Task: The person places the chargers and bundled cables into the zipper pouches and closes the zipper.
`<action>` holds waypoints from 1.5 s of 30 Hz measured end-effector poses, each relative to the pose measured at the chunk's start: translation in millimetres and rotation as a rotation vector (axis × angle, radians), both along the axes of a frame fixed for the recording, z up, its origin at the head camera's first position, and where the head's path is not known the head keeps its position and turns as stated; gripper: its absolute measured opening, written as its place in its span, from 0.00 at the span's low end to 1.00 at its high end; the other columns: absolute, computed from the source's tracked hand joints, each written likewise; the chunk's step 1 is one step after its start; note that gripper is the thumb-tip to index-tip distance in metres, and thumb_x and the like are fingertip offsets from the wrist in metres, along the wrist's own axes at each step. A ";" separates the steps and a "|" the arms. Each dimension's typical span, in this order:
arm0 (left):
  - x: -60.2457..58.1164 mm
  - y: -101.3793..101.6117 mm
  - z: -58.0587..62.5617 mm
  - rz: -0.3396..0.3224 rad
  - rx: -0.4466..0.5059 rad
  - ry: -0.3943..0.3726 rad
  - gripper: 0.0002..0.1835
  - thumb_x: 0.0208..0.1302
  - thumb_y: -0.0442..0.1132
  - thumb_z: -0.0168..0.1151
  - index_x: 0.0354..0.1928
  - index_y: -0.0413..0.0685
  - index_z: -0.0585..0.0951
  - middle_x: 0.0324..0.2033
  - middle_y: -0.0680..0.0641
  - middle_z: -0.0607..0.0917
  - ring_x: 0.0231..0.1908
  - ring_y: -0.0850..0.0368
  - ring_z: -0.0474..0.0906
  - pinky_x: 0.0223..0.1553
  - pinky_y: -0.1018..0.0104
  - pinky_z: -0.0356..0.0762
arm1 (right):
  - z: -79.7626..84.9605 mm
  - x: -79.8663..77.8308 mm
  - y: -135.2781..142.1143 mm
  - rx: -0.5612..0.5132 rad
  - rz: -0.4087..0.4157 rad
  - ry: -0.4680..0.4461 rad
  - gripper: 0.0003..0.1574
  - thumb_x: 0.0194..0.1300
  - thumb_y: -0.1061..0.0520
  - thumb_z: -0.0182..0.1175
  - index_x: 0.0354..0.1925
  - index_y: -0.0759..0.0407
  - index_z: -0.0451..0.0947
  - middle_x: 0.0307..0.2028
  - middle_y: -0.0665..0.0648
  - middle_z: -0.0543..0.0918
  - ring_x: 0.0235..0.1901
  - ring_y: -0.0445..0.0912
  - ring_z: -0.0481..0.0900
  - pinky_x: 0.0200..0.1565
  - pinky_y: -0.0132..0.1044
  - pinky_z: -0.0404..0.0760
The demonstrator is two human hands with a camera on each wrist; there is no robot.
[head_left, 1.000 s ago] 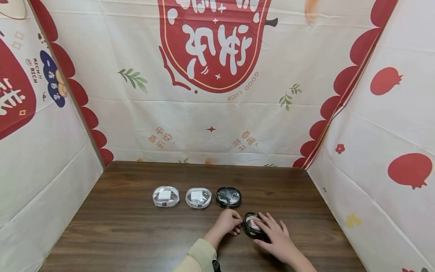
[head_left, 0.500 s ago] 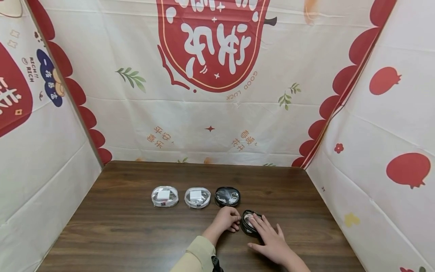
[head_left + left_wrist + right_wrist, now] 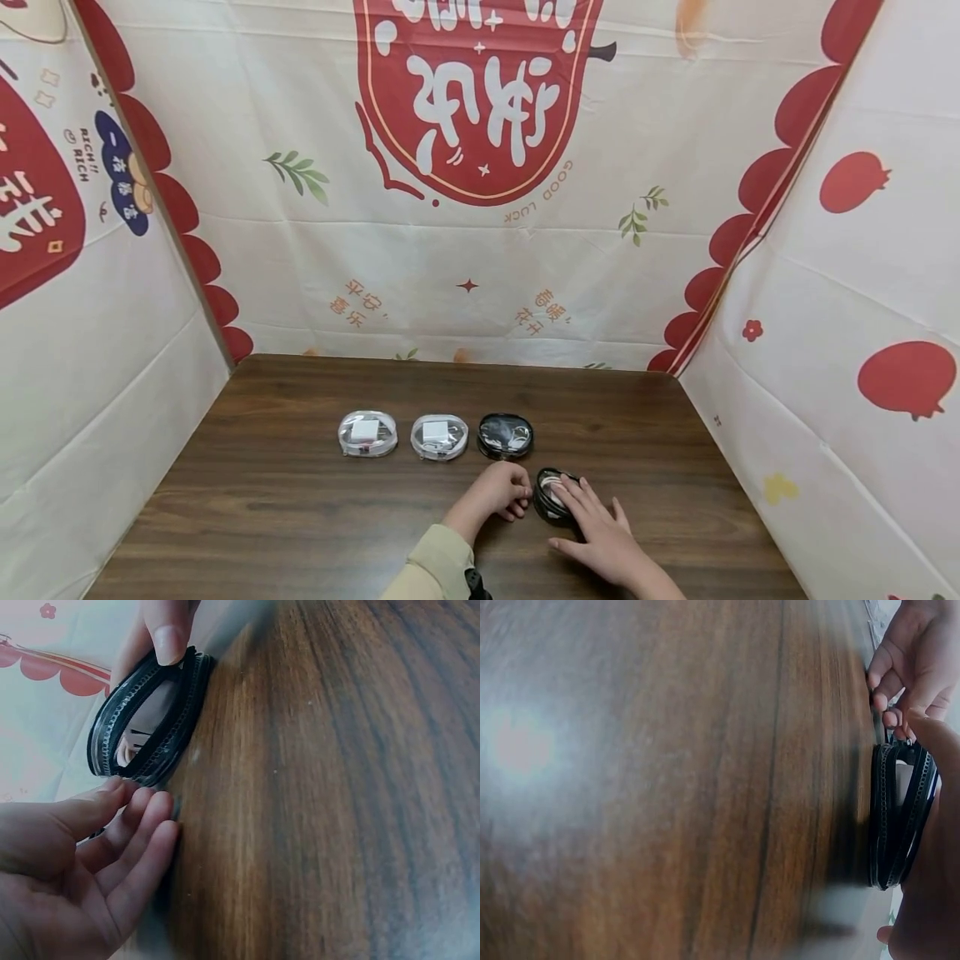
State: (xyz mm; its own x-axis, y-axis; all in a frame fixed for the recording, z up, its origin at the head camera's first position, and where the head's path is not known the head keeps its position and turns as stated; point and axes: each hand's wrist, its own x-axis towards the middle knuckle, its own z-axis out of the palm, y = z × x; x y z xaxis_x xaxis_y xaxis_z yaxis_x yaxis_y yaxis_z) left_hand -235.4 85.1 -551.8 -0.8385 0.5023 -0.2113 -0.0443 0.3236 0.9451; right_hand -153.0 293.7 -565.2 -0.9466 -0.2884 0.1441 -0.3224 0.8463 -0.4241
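Observation:
A small oval pouch [image 3: 551, 497] with a clear top and black trim lies on the table, a coiled white cable visible inside. Its zipper [image 3: 139, 712] stands partly undone, with a gap between the two rows of teeth. At one end of the pouch my left hand [image 3: 501, 490] pinches what looks like the zipper pull between thumb and forefinger; the fingertips hide most of it. Across the top of the pouch lie the straight fingers of my right hand [image 3: 600, 533], pressing it from above, and its thumb is spread to the side.
Behind my hands stand three more pouches in a row: a white-trimmed pouch [image 3: 367, 434] at left, another white-trimmed pouch [image 3: 439, 437] in the middle, and a black-trimmed pouch [image 3: 506, 436] at right. Printed cloth [image 3: 465, 250] walls in the brown wooden table [image 3: 300, 517].
My right hand has shifted slightly left on the pouch, its thumb spread further out. The left hand stays at the pouch's end, only slightly moved. The three pouches behind stay put.

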 end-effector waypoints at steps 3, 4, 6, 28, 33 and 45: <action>2.3 -0.5 1.5 -0.016 -0.014 -0.018 0.08 0.66 0.28 0.59 0.27 0.35 0.77 0.20 0.45 0.80 0.18 0.56 0.78 0.17 0.64 0.77 | 0.6 0.7 -0.6 0.012 -0.002 0.002 0.47 0.58 0.32 0.64 0.71 0.42 0.63 0.72 0.50 0.61 0.70 0.60 0.56 0.54 0.78 0.48; 3.2 -0.7 2.1 -0.022 -0.020 -0.026 0.08 0.66 0.28 0.59 0.27 0.35 0.77 0.20 0.45 0.81 0.18 0.55 0.79 0.17 0.64 0.78 | 1.4 1.0 -0.8 0.011 -0.002 -0.002 0.47 0.58 0.32 0.64 0.71 0.42 0.63 0.72 0.51 0.61 0.70 0.60 0.56 0.54 0.79 0.48; 5.3 -0.9 3.5 -0.037 -0.030 -0.034 0.08 0.66 0.28 0.59 0.27 0.36 0.77 0.20 0.45 0.81 0.18 0.54 0.79 0.17 0.63 0.78 | 3.2 1.4 -1.4 0.010 -0.010 -0.022 0.47 0.58 0.33 0.64 0.71 0.43 0.63 0.72 0.52 0.61 0.70 0.60 0.55 0.55 0.78 0.47; 7.5 2.6 0.9 -0.007 -0.020 -0.064 0.08 0.66 0.30 0.60 0.27 0.38 0.79 0.21 0.46 0.82 0.19 0.54 0.80 0.17 0.65 0.78 | 18.6 -2.7 -2.7 0.061 -0.007 -0.022 0.44 0.60 0.35 0.64 0.69 0.49 0.67 0.68 0.56 0.67 0.68 0.64 0.58 0.58 0.75 0.44; -0.9 -0.8 3.9 0.022 -0.041 -0.021 0.08 0.67 0.29 0.59 0.28 0.38 0.78 0.20 0.45 0.82 0.19 0.53 0.81 0.17 0.64 0.78 | 26.9 1.1 -4.7 0.076 0.009 -0.047 0.42 0.61 0.35 0.62 0.68 0.50 0.69 0.67 0.59 0.69 0.68 0.63 0.59 0.61 0.73 0.42; -16.7 1.3 4.9 0.036 -0.097 0.039 0.08 0.67 0.31 0.59 0.28 0.39 0.77 0.20 0.43 0.80 0.17 0.53 0.79 0.17 0.63 0.78 | 26.8 -10.6 -9.7 0.083 0.128 0.021 0.44 0.61 0.37 0.64 0.69 0.54 0.66 0.70 0.58 0.63 0.69 0.61 0.57 0.59 0.75 0.48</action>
State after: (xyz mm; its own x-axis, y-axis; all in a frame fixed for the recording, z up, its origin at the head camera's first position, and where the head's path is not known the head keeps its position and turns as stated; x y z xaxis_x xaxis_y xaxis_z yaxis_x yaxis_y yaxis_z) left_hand -252.0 86.4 -546.9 -0.8643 0.4504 -0.2239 -0.0211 0.4124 0.9108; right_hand -163.6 284.0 -538.4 -0.8984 -0.4183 0.1337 -0.4379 0.8295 -0.3466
